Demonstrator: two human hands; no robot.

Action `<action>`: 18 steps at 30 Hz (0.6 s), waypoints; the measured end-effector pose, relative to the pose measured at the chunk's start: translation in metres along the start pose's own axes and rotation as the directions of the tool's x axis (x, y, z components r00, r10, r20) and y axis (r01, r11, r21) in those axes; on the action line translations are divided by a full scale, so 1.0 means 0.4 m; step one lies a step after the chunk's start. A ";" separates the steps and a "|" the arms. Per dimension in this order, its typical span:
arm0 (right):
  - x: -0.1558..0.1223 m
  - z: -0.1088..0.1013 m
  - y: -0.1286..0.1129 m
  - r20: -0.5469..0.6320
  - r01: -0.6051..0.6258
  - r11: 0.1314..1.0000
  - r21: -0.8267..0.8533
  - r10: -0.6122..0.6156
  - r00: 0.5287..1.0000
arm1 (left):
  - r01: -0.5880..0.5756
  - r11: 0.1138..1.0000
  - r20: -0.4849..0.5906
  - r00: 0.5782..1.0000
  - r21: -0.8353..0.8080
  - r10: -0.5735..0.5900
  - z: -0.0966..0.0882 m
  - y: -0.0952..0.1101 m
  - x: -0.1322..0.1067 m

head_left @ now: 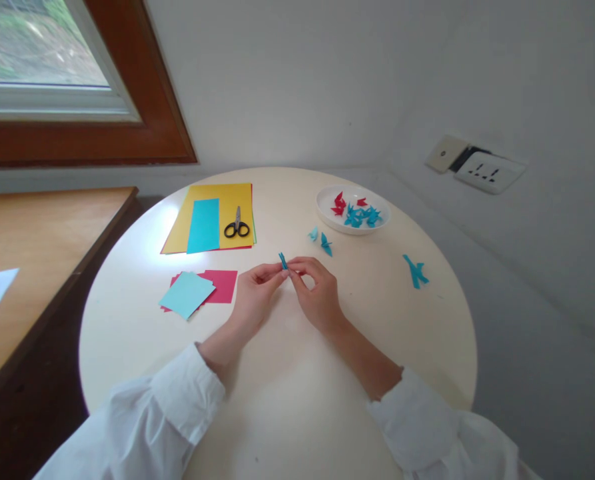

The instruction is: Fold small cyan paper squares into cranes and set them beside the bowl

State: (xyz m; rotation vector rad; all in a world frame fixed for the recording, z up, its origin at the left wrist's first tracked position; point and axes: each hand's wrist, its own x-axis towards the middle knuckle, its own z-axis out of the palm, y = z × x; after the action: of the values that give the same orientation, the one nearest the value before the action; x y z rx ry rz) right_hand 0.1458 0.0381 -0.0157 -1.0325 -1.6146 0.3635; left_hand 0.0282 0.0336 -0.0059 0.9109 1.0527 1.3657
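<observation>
Over the middle of the round table, my left hand [258, 288] and my right hand [317, 288] meet with fingertips pinched on a small folded blue paper [282, 260]. Two narrow points of it stick up away from me; its lower part is hidden by my fingers. Just beyond my right hand lie a dark blue paper crane [326, 245] and a pale blue paper crane [314, 234]. Left of my left hand rests a pale blue paper square [187, 295] on top of several red paper squares [226, 287].
A white plate [322, 208] at the back right holds several red and blue cranes [361, 215]. Black-handled scissors [237, 225] and a blue paper strip [204, 225] lie on yellow sheets [234, 193]. Blue paper scraps [416, 272] are at the right, near the white wall.
</observation>
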 end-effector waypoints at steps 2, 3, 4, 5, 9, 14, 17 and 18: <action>0.000 0.000 -0.001 0.004 0.035 0.999 -0.027 -0.035 0.999 | 0.001 1.000 -0.013 1.000 -0.017 -0.001 0.001 -0.001 -0.001; 0.001 0.000 -0.002 0.010 0.052 0.998 -0.044 -0.052 0.999 | 0.001 1.000 -0.026 1.000 -0.026 -0.002 0.002 -0.002 -0.002; 0.001 0.000 -0.003 0.016 0.067 0.996 -0.059 -0.066 0.998 | 0.002 0.999 -0.038 0.999 -0.033 -0.003 0.002 -0.003 -0.002; 0.002 0.001 -0.004 0.022 0.078 0.994 -0.074 -0.076 0.997 | 0.004 0.999 -0.050 0.999 -0.034 -0.006 0.003 -0.004 -0.003; 0.006 0.005 -0.008 0.034 0.117 0.984 -0.136 -0.113 0.993 | 0.010 1.000 -0.075 0.997 -0.013 -0.010 0.006 -0.007 -0.006; 0.008 0.007 -0.007 0.061 0.158 0.971 -0.181 -0.150 0.987 | -0.018 1.000 -0.088 0.996 -0.006 0.018 0.013 -0.010 -0.010; 0.008 0.007 -0.004 0.090 0.183 0.961 -0.207 -0.167 0.982 | -0.032 0.999 -0.091 0.995 -0.002 0.032 0.013 -0.018 -0.012; 0.009 0.007 -0.003 0.093 0.197 0.956 -0.219 -0.180 0.979 | -0.041 0.999 -0.095 0.995 0.005 0.042 0.013 -0.020 -0.013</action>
State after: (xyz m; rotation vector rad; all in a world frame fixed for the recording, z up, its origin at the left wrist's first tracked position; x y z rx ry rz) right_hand 0.1430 0.0409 -0.0136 -1.0335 -1.8349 0.0887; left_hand 0.0360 0.0288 -0.0119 0.8813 1.1137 1.4542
